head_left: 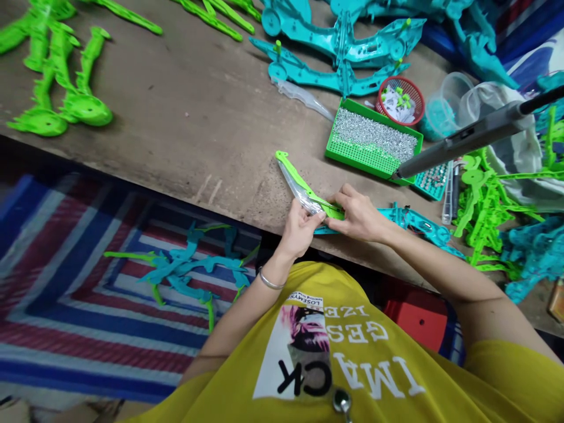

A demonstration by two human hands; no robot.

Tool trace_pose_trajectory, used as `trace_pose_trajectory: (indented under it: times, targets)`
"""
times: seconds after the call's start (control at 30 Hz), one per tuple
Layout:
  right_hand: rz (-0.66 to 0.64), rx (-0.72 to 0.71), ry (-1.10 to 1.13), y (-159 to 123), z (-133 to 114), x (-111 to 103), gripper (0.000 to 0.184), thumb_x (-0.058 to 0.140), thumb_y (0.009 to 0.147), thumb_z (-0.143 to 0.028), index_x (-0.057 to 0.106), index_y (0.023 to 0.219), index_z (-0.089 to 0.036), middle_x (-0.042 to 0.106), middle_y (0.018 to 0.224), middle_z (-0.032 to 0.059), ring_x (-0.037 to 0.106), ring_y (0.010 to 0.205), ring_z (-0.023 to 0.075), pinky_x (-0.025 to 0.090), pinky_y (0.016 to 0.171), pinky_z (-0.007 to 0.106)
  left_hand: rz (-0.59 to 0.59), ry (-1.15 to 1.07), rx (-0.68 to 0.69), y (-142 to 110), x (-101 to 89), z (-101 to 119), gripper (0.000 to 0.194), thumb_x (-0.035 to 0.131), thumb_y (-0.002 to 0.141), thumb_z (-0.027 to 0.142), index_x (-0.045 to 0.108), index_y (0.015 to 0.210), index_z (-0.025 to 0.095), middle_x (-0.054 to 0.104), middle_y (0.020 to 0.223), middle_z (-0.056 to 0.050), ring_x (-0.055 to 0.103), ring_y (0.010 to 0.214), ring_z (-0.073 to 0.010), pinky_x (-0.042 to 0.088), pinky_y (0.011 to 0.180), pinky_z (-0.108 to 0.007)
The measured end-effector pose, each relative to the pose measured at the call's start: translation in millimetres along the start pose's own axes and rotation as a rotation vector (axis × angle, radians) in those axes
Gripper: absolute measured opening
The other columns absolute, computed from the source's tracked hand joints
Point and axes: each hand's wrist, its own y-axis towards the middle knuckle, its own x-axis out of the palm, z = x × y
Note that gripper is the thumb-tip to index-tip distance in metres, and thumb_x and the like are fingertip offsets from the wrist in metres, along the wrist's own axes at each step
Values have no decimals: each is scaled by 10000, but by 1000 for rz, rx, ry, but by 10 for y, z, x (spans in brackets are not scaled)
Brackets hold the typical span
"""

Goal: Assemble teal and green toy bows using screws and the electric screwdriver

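**A:** State of left hand (300,230)?

**B:** Clenched on clear sleeve (296,197), thin plastic, fingers wrapped round its lower end. Metal bangle (269,281) on wrist.

**A:** State of right hand (358,216)?

**B:** Grasping lime part (305,184) at wide end, fingertips (337,202) pressed on plastic.

**A:** Position of lime part?

**B:** Directly between both hands, over front edge of worktop (176,135). Long, slim, lying along sleeve, upper tip pointing to 11 o'clock, lower portion inside sleeve.

**A:** Nearest items?

**B:** Teal part (409,217) at 3 o'clock, just beside right hand. Green tray (359,163) at 1 o'clock, packed with small silver pieces (374,136). Red basket (413,88) just beyond tray.

**A:** Further out?

**B:** Grey electric screwdriver (467,138) at 2 o'clock, hanging just above worktop, tip near tray. Teal frames (339,47) at 12 o'clock. Lime stock (57,88) at 10 o'clock. More teal and lime pieces (189,270) at 8 o'clock, down on striped rug (79,329), below worktop edge.
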Motion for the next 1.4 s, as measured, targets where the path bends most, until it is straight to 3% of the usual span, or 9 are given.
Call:
trace_pose_trajectory:
  times: [0.13,0.23,0.37,0.43,0.67,0.8,0.97,1.2,1.4]
  targets:
    - [31,-119,45,50,115,10,373,631,880,-401,689,1121,-123,600,998,109,595,863,230,452,776,335,15,8,10,-1,3,11,541,887,716,375,521,1085,222,714,1013,-13,709,905,-152,592,790,-269]
    - [124,-172,68,28,174,-38,340,574,944,-427,687,1074,-134,651,987,117,615,892,235,453,804,338,23,0,-21,-4,9,34,571,892,708,377,526,1118,223,729,1043,-22,722,914,-164,599,763,-266]
    - [228,-56,-25,-226,172,-131,366,443,1025,-426,628,1192,-159,702,1115,126,647,925,248,430,763,334,21,6,-53,-1,14,55,596,898,704,397,518,1128,222,747,1100,-49,737,963,-200,622,784,-305]
    - [235,-10,-55,-426,170,-128,344,385,1046,-381,623,1172,-166,713,1071,113,654,894,241,420,734,328,29,14,-60,4,11,57,597,903,699,405,520,1118,220,751,1089,-52,740,957,-203,625,762,-298]
    - [269,18,-56,-896,192,247,281,411,972,-160,654,1111,-180,676,991,110,649,899,233,478,731,321,19,61,-77,10,-25,65,558,889,716,383,536,1118,223,743,1118,-62,738,975,-210,627,767,-305]
    - [341,-1,37,-866,140,483,288,422,969,-148,655,1136,-183,663,1009,116,653,914,238,531,749,342,16,94,-87,3,-34,73,564,879,728,401,528,1136,231,735,1157,-78,739,1015,-236,635,830,-367]
    - [447,21,168,-782,49,632,265,426,1017,-215,681,1088,-191,688,993,115,677,916,228,551,766,341,0,106,-61,0,-34,78,564,878,740,420,536,1151,240,731,1175,-77,728,1066,-238,625,870,-360]
    - [464,137,376,-759,-63,602,192,483,969,-225,657,890,-209,721,831,66,676,770,210,518,740,336,21,85,-93,-29,1,118,549,882,726,390,524,1117,249,742,1169,-50,725,1075,-224,629,843,-335]
    - [394,173,321,-794,-147,521,212,449,922,-157,660,946,-171,729,860,82,669,770,205,484,737,313,47,84,-136,-33,44,160,491,832,733,319,522,1105,236,756,1098,-37,741,1039,-249,638,859,-409]
